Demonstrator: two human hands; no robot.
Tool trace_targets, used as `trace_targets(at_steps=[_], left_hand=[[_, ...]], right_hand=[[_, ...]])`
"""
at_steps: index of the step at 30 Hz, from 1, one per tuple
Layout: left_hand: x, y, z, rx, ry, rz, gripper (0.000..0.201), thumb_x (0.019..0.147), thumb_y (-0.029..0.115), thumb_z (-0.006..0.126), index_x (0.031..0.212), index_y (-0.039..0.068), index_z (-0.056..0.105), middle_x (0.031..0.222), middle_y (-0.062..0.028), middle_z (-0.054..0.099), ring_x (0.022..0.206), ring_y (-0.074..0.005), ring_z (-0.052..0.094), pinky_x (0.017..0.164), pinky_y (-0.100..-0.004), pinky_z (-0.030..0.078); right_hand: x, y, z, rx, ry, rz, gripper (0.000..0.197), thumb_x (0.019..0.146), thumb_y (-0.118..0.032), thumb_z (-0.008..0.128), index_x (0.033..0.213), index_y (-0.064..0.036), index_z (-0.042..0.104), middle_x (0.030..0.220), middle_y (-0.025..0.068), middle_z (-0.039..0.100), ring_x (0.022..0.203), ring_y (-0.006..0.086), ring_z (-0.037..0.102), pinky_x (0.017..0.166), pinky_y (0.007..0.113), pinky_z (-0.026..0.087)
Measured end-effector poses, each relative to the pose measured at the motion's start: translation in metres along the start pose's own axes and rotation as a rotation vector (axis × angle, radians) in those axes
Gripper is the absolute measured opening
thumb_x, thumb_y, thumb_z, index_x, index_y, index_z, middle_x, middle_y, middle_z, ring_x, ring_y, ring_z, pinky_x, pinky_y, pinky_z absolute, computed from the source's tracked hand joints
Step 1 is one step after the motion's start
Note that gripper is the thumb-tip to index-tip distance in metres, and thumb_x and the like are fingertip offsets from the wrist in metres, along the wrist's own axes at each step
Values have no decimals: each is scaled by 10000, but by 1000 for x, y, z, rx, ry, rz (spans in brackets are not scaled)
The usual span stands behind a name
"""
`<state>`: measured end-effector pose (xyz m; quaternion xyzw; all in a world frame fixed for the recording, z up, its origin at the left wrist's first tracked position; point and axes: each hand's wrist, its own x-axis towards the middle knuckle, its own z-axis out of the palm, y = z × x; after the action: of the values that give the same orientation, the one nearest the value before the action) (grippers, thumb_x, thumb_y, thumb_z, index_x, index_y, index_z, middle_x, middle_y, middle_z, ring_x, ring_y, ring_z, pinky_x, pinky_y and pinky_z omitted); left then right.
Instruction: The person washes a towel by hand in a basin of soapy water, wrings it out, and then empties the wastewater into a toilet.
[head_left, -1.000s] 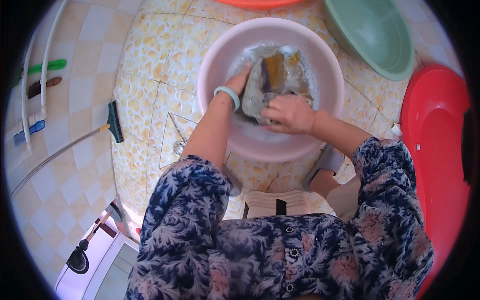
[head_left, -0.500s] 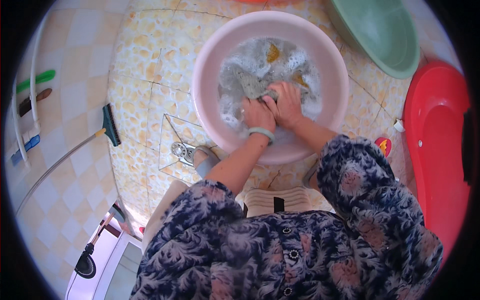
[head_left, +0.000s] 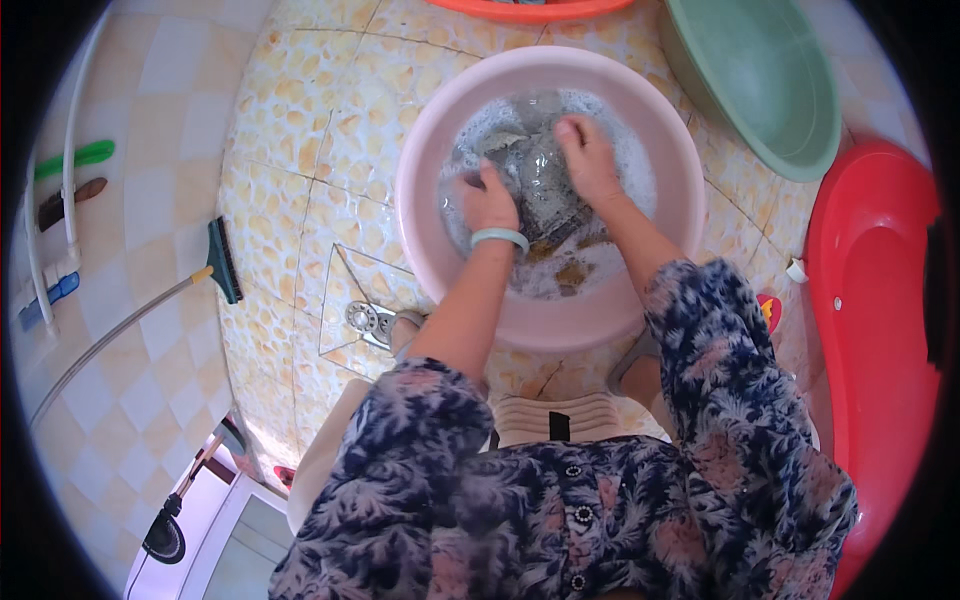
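Observation:
A pale pink basin holds cloudy, sudsy water. In it a wet grey cloth lies spread out, partly under the surface. My left hand, with a pale bangle at the wrist, is over the basin's left side, beside the cloth; its thumb stands apart from the fingers, which are a little blurred at the water. On the other side, my right hand has its fingers and thumb closed at the cloth's upper right edge. Yellow-brown patches of fabric show through the suds nearer to me.
A green basin stands at the far right, with a red tub nearer. An orange basin rim shows at the far edge. To the left, a squeegee leans by the tiled wall, and a metal drain lies in the floor.
My hands were together, pressing the bunched grey cloth; now they are apart with the cloth spread between them. The yellow-brown patches now show nearer to me. The view has shifted slightly.

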<state>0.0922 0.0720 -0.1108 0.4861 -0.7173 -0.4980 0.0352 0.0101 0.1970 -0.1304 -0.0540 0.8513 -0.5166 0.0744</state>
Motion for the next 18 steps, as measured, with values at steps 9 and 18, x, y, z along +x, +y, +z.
trace_targets(at_steps=[9,18], left_hand=[[60,24,6,-616,-476,-290,592,891,520,388,1250,54,453,1237,-114,498,1130,-249,476,987,-376,335],[-12,59,-54,266,-878,329,521,883,443,446,1220,49,496,1217,-247,484,1151,-343,454,965,-334,342]], right_hand=[[35,-13,6,-265,-275,317,660,845,-592,378,1224,-68,509,1203,213,521,1139,346,479,964,391,349],[-76,-57,-47,-150,-305,-313,241,845,-249,530,973,-59,604,1089,154,561,991,345,501,911,424,349]])
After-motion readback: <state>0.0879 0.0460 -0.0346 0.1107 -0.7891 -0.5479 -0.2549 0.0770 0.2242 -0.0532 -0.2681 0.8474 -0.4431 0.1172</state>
